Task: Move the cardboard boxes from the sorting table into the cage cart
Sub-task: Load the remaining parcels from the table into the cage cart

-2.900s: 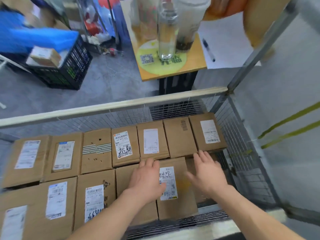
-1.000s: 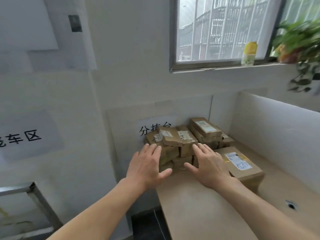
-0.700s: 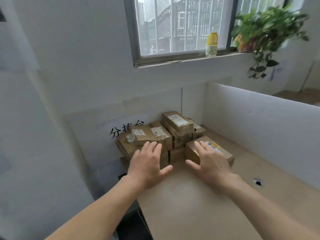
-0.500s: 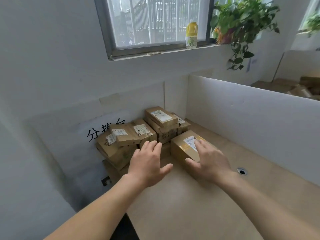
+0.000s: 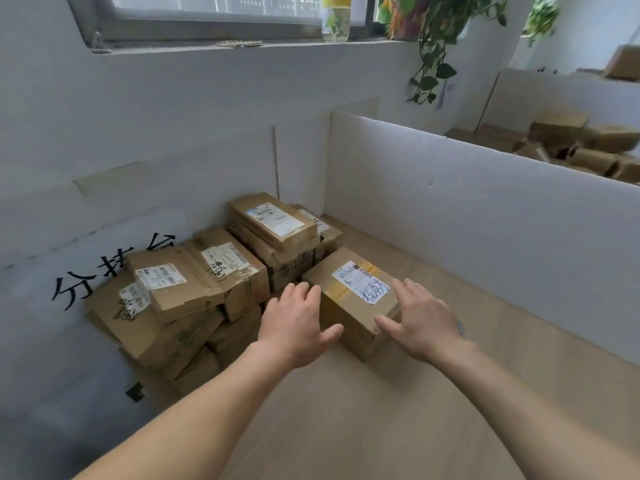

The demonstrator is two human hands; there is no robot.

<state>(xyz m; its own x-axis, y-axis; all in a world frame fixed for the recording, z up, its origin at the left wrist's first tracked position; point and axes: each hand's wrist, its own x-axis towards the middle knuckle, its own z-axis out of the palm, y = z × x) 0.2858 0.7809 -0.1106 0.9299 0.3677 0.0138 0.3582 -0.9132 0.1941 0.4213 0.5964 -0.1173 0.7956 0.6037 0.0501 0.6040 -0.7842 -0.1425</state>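
A cardboard box [image 5: 349, 292] with a white label and black handwriting sits alone on the wooden sorting table [image 5: 363, 420]. My left hand [image 5: 296, 323] hovers at its left side and my right hand [image 5: 420, 317] at its right side, both with straight spread fingers and holding nothing. Whether they touch the box is unclear. A pile of several cardboard boxes [image 5: 194, 282] is heaped in the table's back left corner against the wall. The cage cart is out of view.
A white partition [image 5: 485, 209] walls the table's right side, with more boxes [image 5: 581, 143] behind it. The grey wall [image 5: 173, 126] carries black characters. A window sill above holds a bottle [image 5: 335, 19] and a trailing plant [image 5: 433, 32].
I turned from the cage cart's packed boxes to the sorting table. Over the last second both open hands moved forward and now flank the lone labelled box.
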